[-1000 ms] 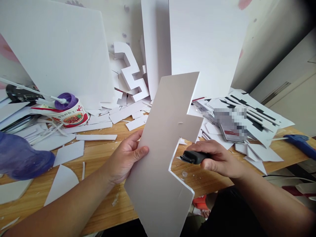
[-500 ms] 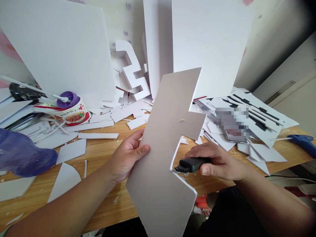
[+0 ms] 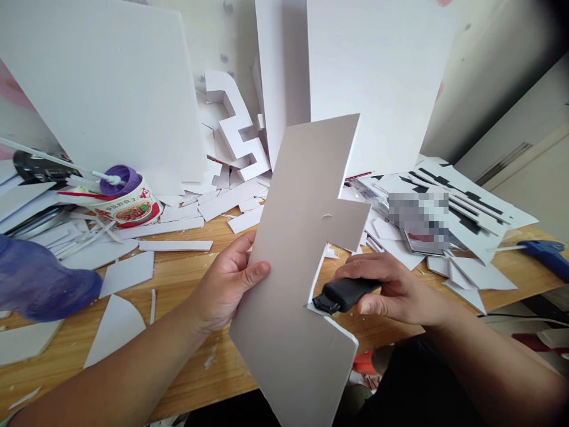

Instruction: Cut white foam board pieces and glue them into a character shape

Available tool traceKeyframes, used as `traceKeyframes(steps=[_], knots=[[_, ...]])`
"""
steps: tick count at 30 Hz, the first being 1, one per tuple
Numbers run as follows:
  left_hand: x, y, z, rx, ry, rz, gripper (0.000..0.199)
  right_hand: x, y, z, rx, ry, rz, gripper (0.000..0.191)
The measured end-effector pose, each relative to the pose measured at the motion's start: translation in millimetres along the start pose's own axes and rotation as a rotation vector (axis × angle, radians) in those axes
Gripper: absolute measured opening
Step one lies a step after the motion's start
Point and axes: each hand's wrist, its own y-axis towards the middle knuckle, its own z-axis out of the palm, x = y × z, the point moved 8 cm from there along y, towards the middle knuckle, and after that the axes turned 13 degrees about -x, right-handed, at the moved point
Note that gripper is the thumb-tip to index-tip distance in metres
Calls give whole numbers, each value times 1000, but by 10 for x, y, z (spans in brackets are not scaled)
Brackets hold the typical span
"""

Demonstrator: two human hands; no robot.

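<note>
A large white foam board piece (image 3: 293, 249) with a stepped right edge is held up at the centre, tilted. My left hand (image 3: 233, 279) grips its left edge, thumb on the front face and fingers behind. In my right hand (image 3: 391, 287) is a black cutter (image 3: 344, 295), fingers closed round its handle. The cutter's tip touches the board at the inner corner of the notch on its right edge, where a bit of blade shows.
White scraps (image 3: 127, 273) litter the wooden table (image 3: 186, 362). A food tub (image 3: 128, 204) and a purple-blue object (image 3: 48, 279) stand left. Large white boards (image 3: 373, 77) lean behind. At right lie a partly pixelated phone (image 3: 422, 231) and a blue glue gun (image 3: 544, 258).
The cutter has turned slightly, and its blade now overlaps the board at the notch corner. The board's top has shifted a little up and left.
</note>
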Motion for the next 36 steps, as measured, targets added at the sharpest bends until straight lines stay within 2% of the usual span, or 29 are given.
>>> traceKeyframes(steps=[9, 14, 19, 24, 27, 29, 32, 36], knots=[[26, -3, -2, -14, -39, -43, 43, 28, -12, -126, -115, -110, -33, 40], [39, -7, -11, -26, -43, -58, 38, 0, -23, -200, -176, 63, 39, 36], [23, 13, -16, -30, 1, -34, 38, -95, -34, -108, -62, 130, 139, 41], [-110, 70, -128, -153, 105, 109, 33, -210, -56, -108, -43, 213, 239, 48], [-144, 87, -187, -232, 144, 145, 30, -242, -66, -116, -111, 269, 267, 44], [-129, 94, -213, -268, 157, 134, 33, -309, -80, -98, -210, 294, 339, 37], [-99, 102, -228, -287, 165, 115, 37, -433, -105, -9, -380, 380, 472, 27], [-88, 98, -211, -288, 163, 107, 37, -493, -56, 157, -480, 508, 530, 27]])
